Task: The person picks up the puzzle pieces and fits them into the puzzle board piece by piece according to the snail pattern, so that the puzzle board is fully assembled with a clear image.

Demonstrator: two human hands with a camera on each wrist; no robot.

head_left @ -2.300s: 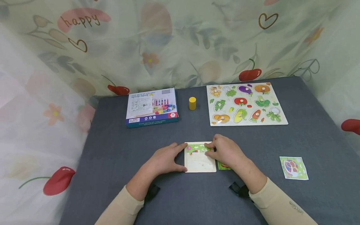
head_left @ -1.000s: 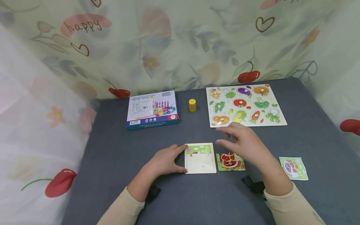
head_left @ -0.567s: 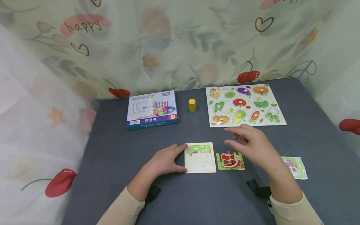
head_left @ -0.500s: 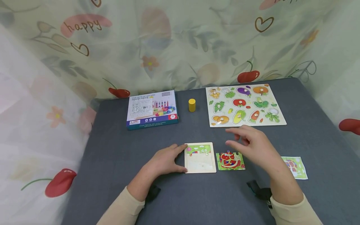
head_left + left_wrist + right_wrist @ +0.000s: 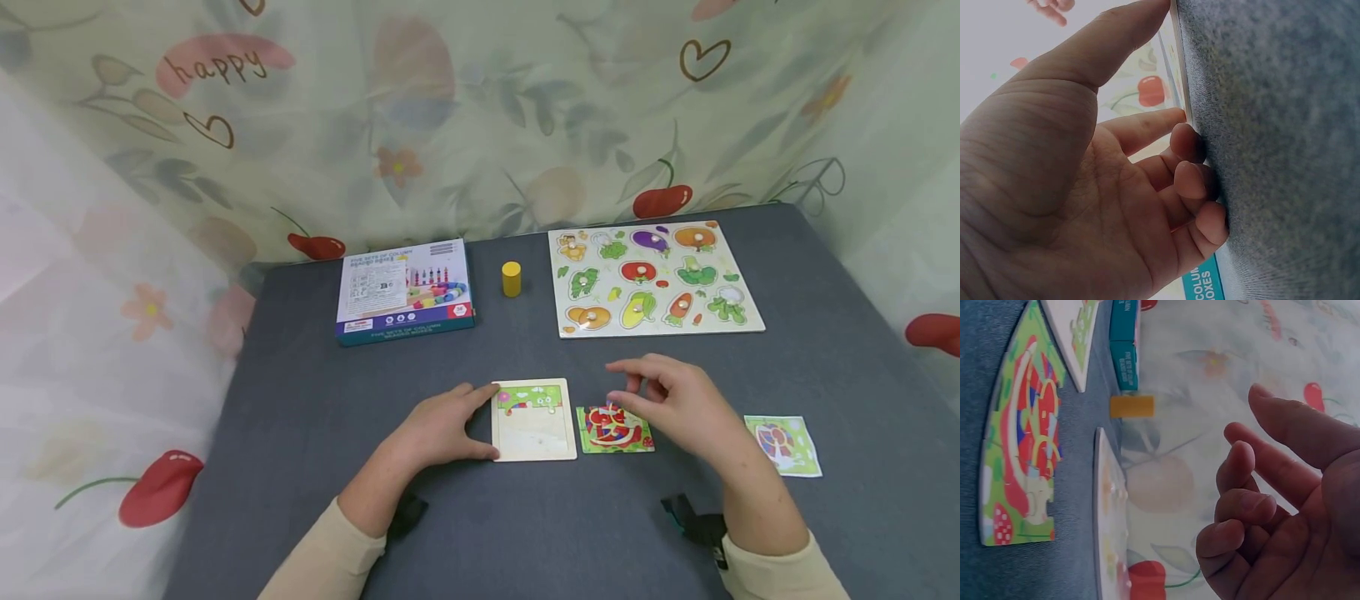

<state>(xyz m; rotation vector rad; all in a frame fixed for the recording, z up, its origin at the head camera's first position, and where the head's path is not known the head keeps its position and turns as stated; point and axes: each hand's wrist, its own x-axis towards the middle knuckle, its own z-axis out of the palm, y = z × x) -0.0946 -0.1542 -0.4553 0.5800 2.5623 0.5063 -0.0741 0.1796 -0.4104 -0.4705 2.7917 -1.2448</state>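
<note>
My left hand (image 5: pixel 442 429) touches the left edge of a small wooden puzzle tray (image 5: pixel 531 437), straight index finger at the far corner and straight thumb at the near one. A strip of joined green puzzle pieces (image 5: pixel 528 398) fills the tray's far end; below it the pale base shows. Right of the tray lies a joined section of jigsaw puzzle (image 5: pixel 615 431), red and green with a jagged far edge. Over that section's far right part hovers my right hand (image 5: pixel 678 408), thumb and index finger apart with nothing between them, as the right wrist view (image 5: pixel 1272 494) also shows.
A boxed bead set (image 5: pixel 407 292) stands at the back left, beside a yellow cylinder (image 5: pixel 512 279). At the back right lies a vegetable peg puzzle board (image 5: pixel 652 279). A square picture card (image 5: pixel 785 446) is on the right, partly behind the right forearm.
From the tray's far right corner, my right hand has moved away to the right, then dropped slightly toward the joined pieces, uncovering most of them. The left hand has stayed at the tray's edge.
</note>
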